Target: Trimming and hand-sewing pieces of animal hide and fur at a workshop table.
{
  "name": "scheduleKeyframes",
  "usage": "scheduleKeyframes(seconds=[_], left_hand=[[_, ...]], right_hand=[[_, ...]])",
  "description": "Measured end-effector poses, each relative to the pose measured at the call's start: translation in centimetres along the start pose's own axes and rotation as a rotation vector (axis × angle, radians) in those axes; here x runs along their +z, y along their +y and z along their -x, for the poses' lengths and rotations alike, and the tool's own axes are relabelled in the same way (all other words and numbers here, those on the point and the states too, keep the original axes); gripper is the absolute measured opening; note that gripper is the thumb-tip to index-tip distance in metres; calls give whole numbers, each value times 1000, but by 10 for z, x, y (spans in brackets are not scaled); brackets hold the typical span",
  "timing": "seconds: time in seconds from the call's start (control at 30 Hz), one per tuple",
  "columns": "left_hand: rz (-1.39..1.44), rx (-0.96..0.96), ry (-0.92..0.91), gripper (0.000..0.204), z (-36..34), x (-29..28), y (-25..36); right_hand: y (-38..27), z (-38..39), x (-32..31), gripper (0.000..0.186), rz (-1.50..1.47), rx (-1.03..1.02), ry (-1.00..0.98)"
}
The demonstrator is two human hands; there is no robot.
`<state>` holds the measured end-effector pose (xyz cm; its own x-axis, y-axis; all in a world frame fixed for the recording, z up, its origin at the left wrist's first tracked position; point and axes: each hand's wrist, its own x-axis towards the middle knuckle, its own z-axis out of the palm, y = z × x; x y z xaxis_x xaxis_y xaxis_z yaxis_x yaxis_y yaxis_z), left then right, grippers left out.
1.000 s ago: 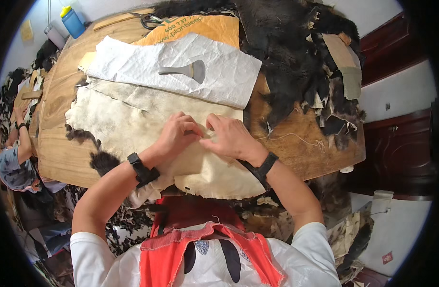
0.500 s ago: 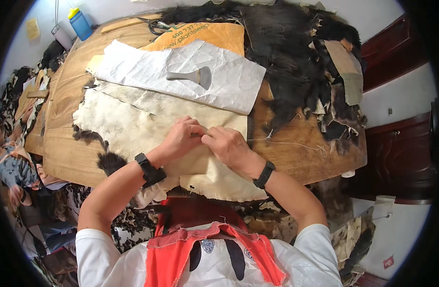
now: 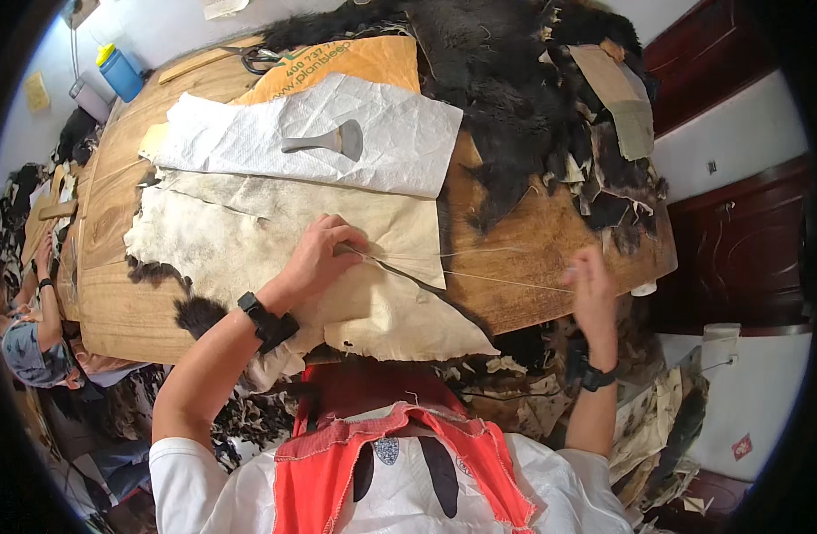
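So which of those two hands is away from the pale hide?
The right hand, out where the thread leads; the left hand touches the pale hide.

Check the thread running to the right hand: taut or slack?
Taut: the thread runs straight from the pale hide to the right hand.

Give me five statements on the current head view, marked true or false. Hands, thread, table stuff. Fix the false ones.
1. The left hand is on the pale hide. True.
2. Both hands touch the pale hide. False: the right hand is off it, out to the right.
3. A thin thread stretches between the pale hide and the right hand. True.
4. The grey flared tool lies on the white sheet. True.
5. The black fur lies left of the white sheet. False: the black fur lies to its right.
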<state>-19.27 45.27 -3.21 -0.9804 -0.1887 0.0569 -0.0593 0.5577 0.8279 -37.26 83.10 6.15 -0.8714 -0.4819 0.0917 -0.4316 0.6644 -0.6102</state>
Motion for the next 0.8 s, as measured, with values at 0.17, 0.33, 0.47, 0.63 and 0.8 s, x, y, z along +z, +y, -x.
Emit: scheduleKeyframes(seconds=[0.17, 0.33, 0.47, 0.63, 0.8], left_hand=[[-92, 23, -11, 20, -4, 0, 5], [-58, 10, -8, 16, -7, -1, -1], [-34, 18, -3, 18, -8, 3, 2], [-31, 11, 11, 18, -5, 5, -1], [-66, 15, -19, 18, -4, -3, 0]], right_hand=[[1, 10, 14, 8, 515, 36, 229], [-75, -7, 111, 17, 1, -278, -200], [-103, -17, 169, 17, 39, -388, -301], [-109, -4, 155, 16, -160, -453, -441], [-87, 58, 102, 17, -159, -438, -828]])
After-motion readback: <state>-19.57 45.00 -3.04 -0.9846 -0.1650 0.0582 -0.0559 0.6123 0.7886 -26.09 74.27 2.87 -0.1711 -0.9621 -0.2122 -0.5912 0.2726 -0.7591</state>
